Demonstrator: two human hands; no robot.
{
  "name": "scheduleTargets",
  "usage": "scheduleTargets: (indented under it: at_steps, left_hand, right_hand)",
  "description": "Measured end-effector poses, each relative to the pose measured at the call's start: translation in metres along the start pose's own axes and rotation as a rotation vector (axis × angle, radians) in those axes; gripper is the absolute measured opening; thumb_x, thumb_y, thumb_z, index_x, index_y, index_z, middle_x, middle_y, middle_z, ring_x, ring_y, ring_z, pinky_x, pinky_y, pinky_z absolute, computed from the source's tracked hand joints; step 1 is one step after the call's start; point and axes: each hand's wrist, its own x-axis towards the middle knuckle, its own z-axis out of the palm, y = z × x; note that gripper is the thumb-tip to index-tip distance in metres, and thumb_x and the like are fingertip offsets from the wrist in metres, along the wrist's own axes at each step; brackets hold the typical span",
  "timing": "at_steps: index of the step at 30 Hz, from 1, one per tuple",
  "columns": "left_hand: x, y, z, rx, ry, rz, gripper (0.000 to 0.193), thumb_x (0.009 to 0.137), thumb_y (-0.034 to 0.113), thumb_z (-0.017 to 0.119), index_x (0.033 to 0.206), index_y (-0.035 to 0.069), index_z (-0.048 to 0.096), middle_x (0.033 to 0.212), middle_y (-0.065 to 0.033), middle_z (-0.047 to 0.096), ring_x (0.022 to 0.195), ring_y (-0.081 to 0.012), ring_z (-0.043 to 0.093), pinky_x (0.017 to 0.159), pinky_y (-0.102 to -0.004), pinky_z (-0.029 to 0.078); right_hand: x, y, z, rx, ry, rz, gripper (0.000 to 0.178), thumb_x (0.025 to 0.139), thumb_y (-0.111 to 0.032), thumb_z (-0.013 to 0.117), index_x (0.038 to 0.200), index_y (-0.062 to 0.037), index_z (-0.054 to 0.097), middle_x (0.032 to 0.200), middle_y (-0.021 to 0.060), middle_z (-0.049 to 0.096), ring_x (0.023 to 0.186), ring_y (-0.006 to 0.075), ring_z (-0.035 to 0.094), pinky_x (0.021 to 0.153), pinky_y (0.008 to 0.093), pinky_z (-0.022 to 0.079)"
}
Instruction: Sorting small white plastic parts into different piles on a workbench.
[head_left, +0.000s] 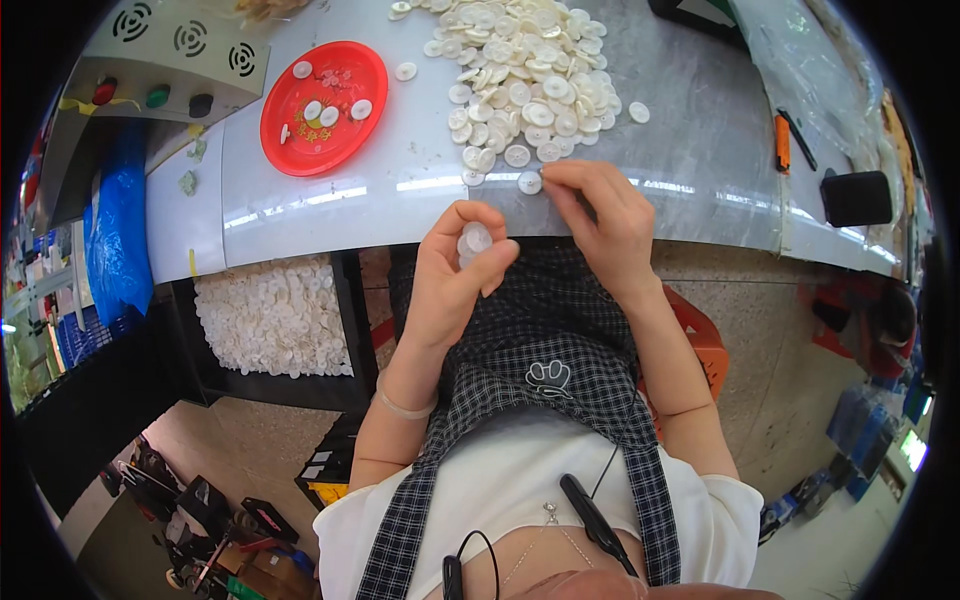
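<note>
My left hand (466,258) is curled around a few translucent white plastic discs (474,240), just off the front edge of the table. To its right, the thumb and index fingertip of my right hand (605,215) are pinched together at the table's edge. They meet beside a single round white disc with a small centre (529,183); whatever tiny thing may be between them is too small to name. Beyond both hands spreads a large heap of similar white discs (540,75). At the left, a red plate (283,150) carries several white pieces.
A grey machine box (165,65) with coloured buttons stands far left, near a blue plastic bag (118,230). Below the table, a black bin (352,300) holds many small translucent pieces. An orange cutter knife (782,143) and a black box (858,200) lie at right.
</note>
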Motion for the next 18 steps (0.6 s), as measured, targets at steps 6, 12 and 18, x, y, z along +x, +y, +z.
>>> scheduleTargets:
  at_steps: [6,12,18]
  left_hand:
    - [0.002,-0.006,0.020,0.538,0.202,0.211,0.039,0.079,-0.003,0.075,0.113,0.005,0.059,0.084,0.0049,0.051,0.070,0.0012,0.044,0.059,-0.0167,0.035]
    - [0.005,-0.006,0.011,0.749,0.199,0.449,0.034,0.076,-0.001,0.078,0.109,0.005,0.068,0.079,0.0048,0.049,0.070,-0.0029,0.045,0.062,-0.0176,0.036]
    - [-0.002,-0.001,0.006,0.670,0.205,0.313,0.032,0.079,0.003,0.078,0.109,0.002,0.066,0.084,0.0059,0.053,0.079,-0.0036,0.048,0.070,-0.0167,0.037]
  right_hand:
    - [0.002,-0.030,-0.005,0.550,-0.055,0.390,0.018,0.086,0.002,0.068,0.102,-0.0001,0.061,0.091,0.0070,0.070,0.082,0.0117,0.067,0.072,0.0247,0.054]
    - [0.002,-0.031,-0.006,0.697,-0.133,0.526,0.020,0.088,0.000,0.067,0.106,-0.0010,0.060,0.092,0.0067,0.070,0.082,0.0099,0.066,0.073,0.0230,0.052]
    - [0.002,-0.009,-0.002,-0.009,-0.154,-0.023,0.021,0.077,-0.003,0.073,0.098,-0.0053,0.068,0.097,0.0054,0.069,0.091,0.0199,0.063,0.077,0.0321,0.050]
